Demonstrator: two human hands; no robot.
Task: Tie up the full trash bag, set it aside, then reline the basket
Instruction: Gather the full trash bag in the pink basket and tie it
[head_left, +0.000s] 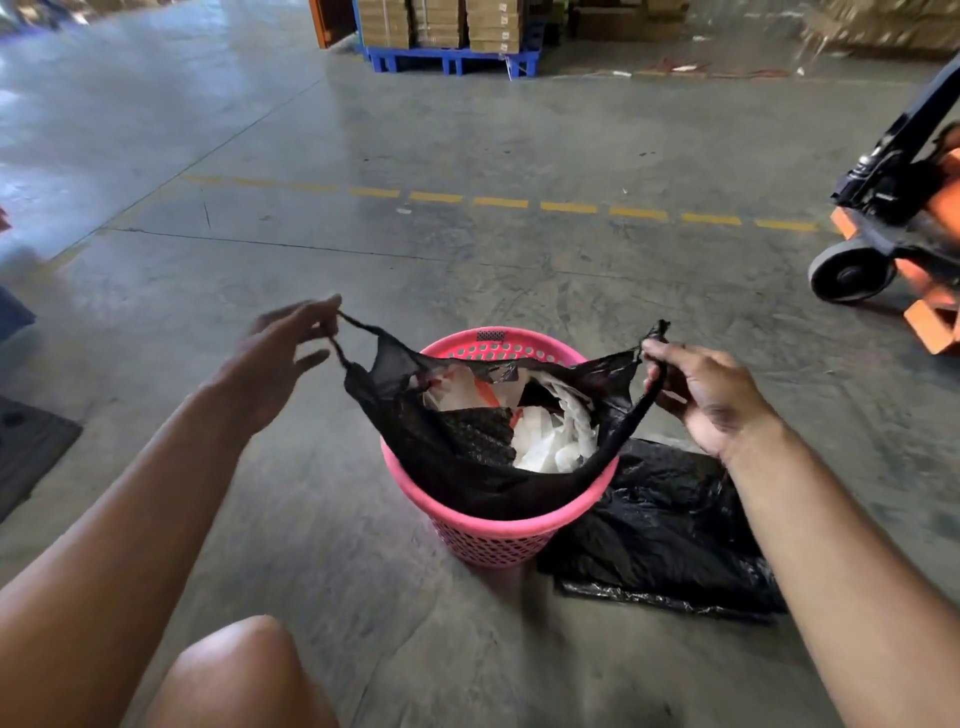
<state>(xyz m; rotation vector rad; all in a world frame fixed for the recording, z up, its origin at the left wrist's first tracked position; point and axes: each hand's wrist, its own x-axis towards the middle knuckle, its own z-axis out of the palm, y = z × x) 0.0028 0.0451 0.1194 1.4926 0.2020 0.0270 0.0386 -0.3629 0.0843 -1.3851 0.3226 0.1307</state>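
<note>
A pink perforated basket (493, 535) stands on the concrete floor in front of me. Inside it sits a black trash bag (462, 457) filled with white paper and plastic scraps, its mouth stretched wide. My left hand (275, 358) pinches the bag's left handle loop between thumb and fingers, lifted up and to the left. My right hand (701, 395) grips the right handle loop, pulled to the right. A second black bag (670, 540) lies flat and crumpled on the floor just right of the basket.
An orange pallet jack (893, 228) stands at the right edge. A blue pallet (452, 60) stacked with cardboard boxes is far ahead. A dashed yellow line (498, 202) crosses the floor. My bare knee (239, 675) shows at the bottom left.
</note>
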